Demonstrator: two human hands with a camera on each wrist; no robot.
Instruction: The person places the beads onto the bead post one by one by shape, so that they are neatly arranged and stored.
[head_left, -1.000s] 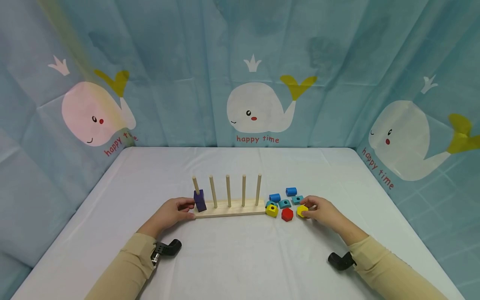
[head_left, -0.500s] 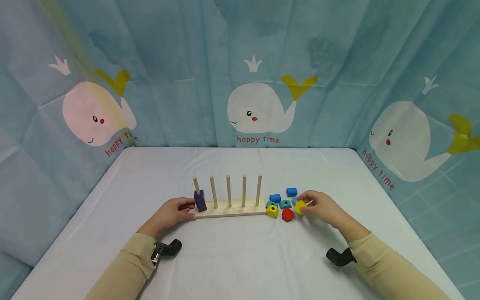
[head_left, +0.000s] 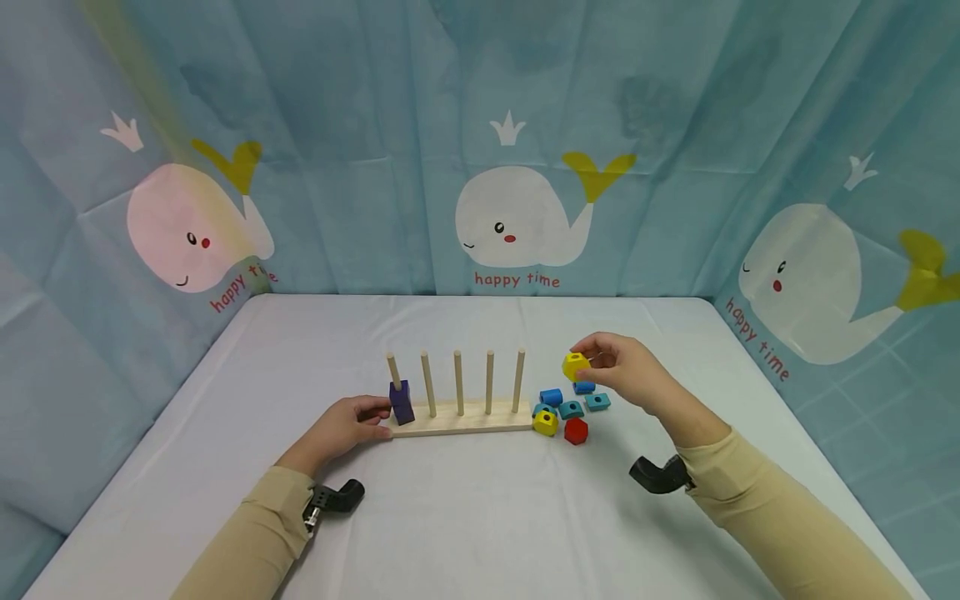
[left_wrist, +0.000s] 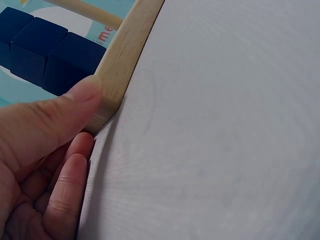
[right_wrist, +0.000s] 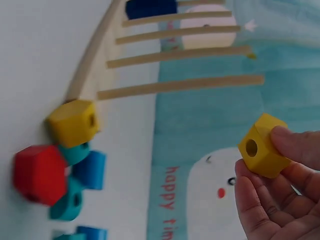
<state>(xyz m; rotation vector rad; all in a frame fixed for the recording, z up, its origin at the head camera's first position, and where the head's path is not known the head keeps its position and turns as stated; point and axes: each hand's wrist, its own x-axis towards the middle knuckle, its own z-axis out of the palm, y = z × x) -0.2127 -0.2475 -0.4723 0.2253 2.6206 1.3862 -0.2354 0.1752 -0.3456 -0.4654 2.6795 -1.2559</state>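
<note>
A wooden peg stand (head_left: 459,422) with several upright dowels sits on the table. Dark purple-blue square blocks (left_wrist: 37,50) are stacked on its leftmost peg. My left hand (head_left: 347,427) holds the stand's left end, thumb on the corner of the base and the other fingers curled beside it. Raised above the loose blocks, my right hand (head_left: 630,371) pinches a yellow faceted bead block (right_wrist: 263,146) between thumb and fingers. The block's round hole faces out in the right wrist view. Another yellow block (head_left: 545,423) lies at the stand's right end.
Beside the stand's right end lie a red hexagonal block (head_left: 576,431), blue cylinders (head_left: 551,397) and teal blocks (head_left: 597,402). White cloth (head_left: 480,517) covers the table. A whale-print curtain (head_left: 360,208) hangs behind and along both sides.
My right hand has lifted the yellow block off the table, up and to the left, uncovering a teal block. The left hand keeps its place on the stand.
</note>
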